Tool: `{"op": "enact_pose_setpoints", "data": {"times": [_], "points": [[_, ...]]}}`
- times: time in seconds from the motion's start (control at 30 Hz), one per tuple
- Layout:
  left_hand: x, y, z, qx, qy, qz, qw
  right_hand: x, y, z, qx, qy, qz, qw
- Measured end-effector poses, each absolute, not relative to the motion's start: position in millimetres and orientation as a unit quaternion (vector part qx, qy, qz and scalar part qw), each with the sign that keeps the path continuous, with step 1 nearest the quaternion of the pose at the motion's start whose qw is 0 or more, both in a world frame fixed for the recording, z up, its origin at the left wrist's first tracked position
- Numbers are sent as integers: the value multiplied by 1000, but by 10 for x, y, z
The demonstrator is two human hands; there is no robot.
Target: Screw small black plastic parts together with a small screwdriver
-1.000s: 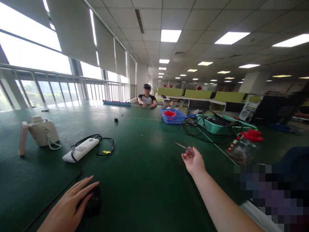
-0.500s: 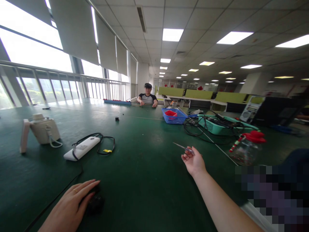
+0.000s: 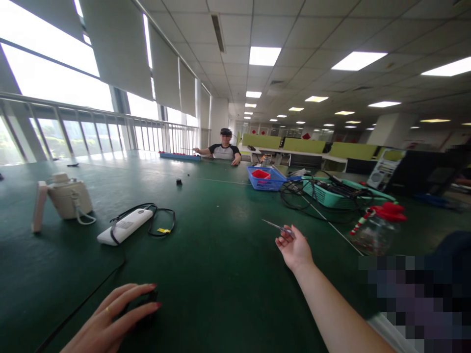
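Screwdriver [image 3: 278, 227], thin with a clear handle, sits pinched in the right hand's [image 3: 294, 250] fingertips, held out above the green table [image 3: 221, 264], tip pointing far-left. Near left, the left hand [image 3: 110, 321] lies with fingers loosely spread over a small black object [image 3: 145, 314]. A red-lidded jar [image 3: 375, 228] stands to the right.

No text, label, brand or number is legible here; the small yellow tag [image 3: 162, 230] on the black cable beside the white power strip [image 3: 124, 226] is too blurred
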State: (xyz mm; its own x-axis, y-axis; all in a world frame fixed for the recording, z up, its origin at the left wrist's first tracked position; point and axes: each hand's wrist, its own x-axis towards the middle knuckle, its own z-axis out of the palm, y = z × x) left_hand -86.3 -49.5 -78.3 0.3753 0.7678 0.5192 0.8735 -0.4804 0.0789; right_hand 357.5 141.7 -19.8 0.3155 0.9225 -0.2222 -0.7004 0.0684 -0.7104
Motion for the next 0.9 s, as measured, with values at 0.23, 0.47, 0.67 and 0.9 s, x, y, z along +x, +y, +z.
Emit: {"op": "enact_pose_setpoints", "data": {"times": [0.23,0.47,0.67,0.9], "points": [[-825,-462,-774,-839,-497,-203,89,3566,1405,-197,-381,-155,570,711],[-766,-478,-711,-846,-493,-184,81,3563,1417,-210,-381,-163,570,709],[-732,-441,-656,-854,-492,-154,70,3559,1423,-204,-383,-167,569,709],[-761,-463,-643,-850,-499,-162,54,3562,1428,-210,-384,-168,569,708]]}}
